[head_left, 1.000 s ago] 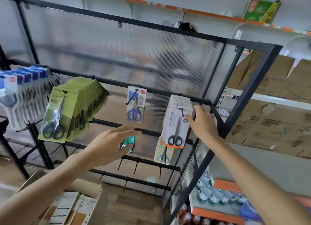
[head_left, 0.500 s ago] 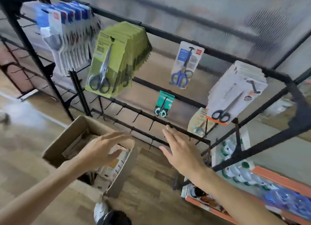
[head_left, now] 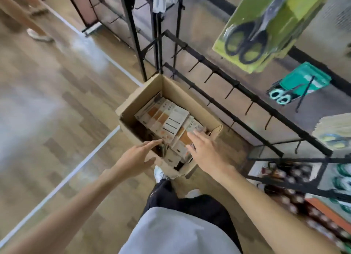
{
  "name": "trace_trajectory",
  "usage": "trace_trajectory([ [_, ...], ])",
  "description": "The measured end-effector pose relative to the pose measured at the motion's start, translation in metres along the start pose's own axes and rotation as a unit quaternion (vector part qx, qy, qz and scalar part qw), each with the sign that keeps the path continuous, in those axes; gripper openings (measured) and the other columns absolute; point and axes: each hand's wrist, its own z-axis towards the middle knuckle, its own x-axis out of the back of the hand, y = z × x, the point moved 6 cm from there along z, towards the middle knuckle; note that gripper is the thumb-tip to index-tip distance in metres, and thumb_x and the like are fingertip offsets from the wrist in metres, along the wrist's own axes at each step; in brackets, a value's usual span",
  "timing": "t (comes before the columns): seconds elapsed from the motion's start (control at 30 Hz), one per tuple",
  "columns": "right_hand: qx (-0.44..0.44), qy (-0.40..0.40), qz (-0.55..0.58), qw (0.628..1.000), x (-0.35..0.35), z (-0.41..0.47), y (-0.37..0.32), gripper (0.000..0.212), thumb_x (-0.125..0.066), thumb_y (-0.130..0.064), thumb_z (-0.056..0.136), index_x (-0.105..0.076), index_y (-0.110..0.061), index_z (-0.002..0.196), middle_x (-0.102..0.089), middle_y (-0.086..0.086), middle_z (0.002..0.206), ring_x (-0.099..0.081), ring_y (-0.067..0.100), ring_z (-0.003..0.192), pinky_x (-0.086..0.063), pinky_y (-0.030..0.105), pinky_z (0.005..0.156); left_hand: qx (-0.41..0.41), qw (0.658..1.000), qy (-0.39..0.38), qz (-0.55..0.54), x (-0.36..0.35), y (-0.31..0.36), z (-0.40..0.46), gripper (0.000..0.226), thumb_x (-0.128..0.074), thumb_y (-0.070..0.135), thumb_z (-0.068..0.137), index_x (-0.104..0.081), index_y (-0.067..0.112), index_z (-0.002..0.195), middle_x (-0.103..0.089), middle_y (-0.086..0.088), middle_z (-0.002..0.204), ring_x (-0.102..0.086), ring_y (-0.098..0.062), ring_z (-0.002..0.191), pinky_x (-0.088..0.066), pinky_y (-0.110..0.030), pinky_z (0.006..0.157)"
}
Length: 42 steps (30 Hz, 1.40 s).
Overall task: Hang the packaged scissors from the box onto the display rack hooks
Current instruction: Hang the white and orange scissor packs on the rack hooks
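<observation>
An open cardboard box (head_left: 174,91) stands on the floor below the black display rack (head_left: 235,86). Inside it lie several white and orange scissors packages (head_left: 167,118), stacked face down. My left hand (head_left: 136,156) hovers over the box's near edge with fingers stretched out and holds nothing. My right hand (head_left: 205,149) reaches into the box, fingers straight, fingertips touching the top packages. Green packaged scissors (head_left: 266,23) hang on the rack at the upper right, and a teal pack (head_left: 298,84) hangs lower.
Bare hooks (head_left: 210,76) line the rack's lower bars beside the box. Shelves with bottles and tape rolls (head_left: 303,179) sit low at right. Wooden floor with white lines (head_left: 62,179) spreads left. Another person's foot (head_left: 38,36) is at the upper left.
My view has dropped from the rack to the box. Both hands have come down from the hanging packs and now reach into the box.
</observation>
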Motion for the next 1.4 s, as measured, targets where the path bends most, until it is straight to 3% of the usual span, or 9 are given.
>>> trace_trajectory([
  [0.3, -0.055, -0.096, 0.013, 0.994, -0.087, 0.068, 0.017, 0.052, -0.046, -0.043, 0.103, -0.04, -0.024, 0.151, -0.039, 0.0, 0.158, -0.043, 0.021, 0.139, -0.04, 0.037, 0.108, 0.015, 0.999, -0.024, -0.037, -0.058, -0.033, 0.115, 0.051, -0.056, 0.01, 0.093, -0.047, 0.015, 0.143, -0.052, -0.009, 0.14, -0.048, -0.026, 0.13, -0.043, -0.032, 0.104],
  [0.47, -0.033, -0.15, 0.022, 0.988, -0.14, 0.107, 0.031, 0.047, -0.039, -0.038, 0.107, -0.037, -0.024, 0.152, -0.04, -0.005, 0.156, -0.037, 0.019, 0.142, -0.033, 0.035, 0.112, 0.065, 0.997, -0.043, -0.025, -0.108, -0.083, 0.193, 0.036, -0.057, 0.019, 0.092, -0.056, 0.012, 0.127, -0.057, -0.009, 0.125, -0.057, -0.029, 0.116, -0.051, -0.038, 0.094],
  [0.57, -0.036, -0.17, 0.04, 0.984, -0.161, 0.128, 0.045, 0.048, -0.037, -0.038, 0.107, -0.036, -0.025, 0.153, -0.04, -0.006, 0.156, -0.035, 0.018, 0.142, -0.032, 0.035, 0.112, 0.096, 0.993, -0.074, 0.009, -0.137, -0.11, 0.217, 0.043, -0.053, 0.023, 0.093, -0.048, 0.012, 0.135, -0.051, -0.014, 0.132, -0.05, -0.034, 0.122, -0.048, -0.042, 0.098],
  [0.77, -0.057, -0.15, 0.053, 0.986, -0.159, 0.166, 0.069, 0.047, -0.039, -0.036, 0.106, -0.039, -0.026, 0.151, -0.047, -0.001, 0.151, -0.039, 0.022, 0.138, -0.036, 0.035, 0.108, 0.092, 0.99, -0.095, 0.039, -0.153, -0.123, 0.235, 0.035, -0.054, 0.029, 0.093, -0.055, 0.015, 0.125, -0.04, -0.013, 0.129, -0.042, -0.034, 0.118, -0.048, -0.044, 0.093],
  [1.03, -0.056, -0.173, 0.03, 0.983, -0.169, 0.18, 0.087, 0.044, -0.042, -0.034, 0.106, -0.041, -0.026, 0.149, -0.055, 0.004, 0.143, -0.045, 0.026, 0.134, -0.041, 0.039, 0.104, 0.081, 0.986, -0.118, 0.089, -0.163, -0.121, 0.226, 0.047, -0.056, 0.047, 0.09, -0.051, 0.035, 0.134, -0.031, -0.006, 0.141, -0.037, -0.03, 0.127, -0.044, -0.042, 0.094],
  [1.17, -0.038, -0.184, 0.032, 0.982, -0.181, 0.174, 0.09, 0.04, -0.045, -0.032, 0.104, -0.046, -0.024, 0.144, -0.062, 0.007, 0.131, -0.056, 0.028, 0.121, -0.047, 0.039, 0.095, 0.098, 0.984, -0.127, 0.073, -0.153, -0.123, 0.231, 0.035, -0.061, 0.053, 0.085, -0.057, 0.03, 0.112, -0.03, -0.007, 0.14, -0.035, -0.031, 0.126, -0.046, -0.047, 0.097],
  [1.23, -0.02, -0.189, 0.025, 0.981, -0.185, 0.17, 0.091, 0.038, -0.047, -0.031, 0.104, -0.048, -0.023, 0.141, -0.064, 0.007, 0.127, -0.059, 0.027, 0.117, -0.049, 0.039, 0.091, 0.091, 0.984, -0.136, 0.07, -0.139, -0.127, 0.233, 0.027, -0.063, 0.052, 0.084, -0.051, 0.033, 0.099, -0.026, -0.008, 0.143, -0.032, -0.032, 0.129, -0.046, -0.046, 0.097],
  [1.4, -0.007, -0.209, 0.018, 0.978, -0.194, 0.168, 0.089, 0.044, -0.047, -0.032, 0.104, -0.043, -0.022, 0.146, -0.057, 0.004, 0.141, -0.054, 0.025, 0.127, -0.046, 0.039, 0.1, 0.064, 0.981, -0.16, 0.089, -0.098, -0.149, 0.217, 0.031, -0.074, 0.037, 0.08, -0.048, 0.034, 0.096, -0.027, -0.005, 0.136, -0.047, -0.026, 0.108, -0.054, -0.033, 0.077],
])
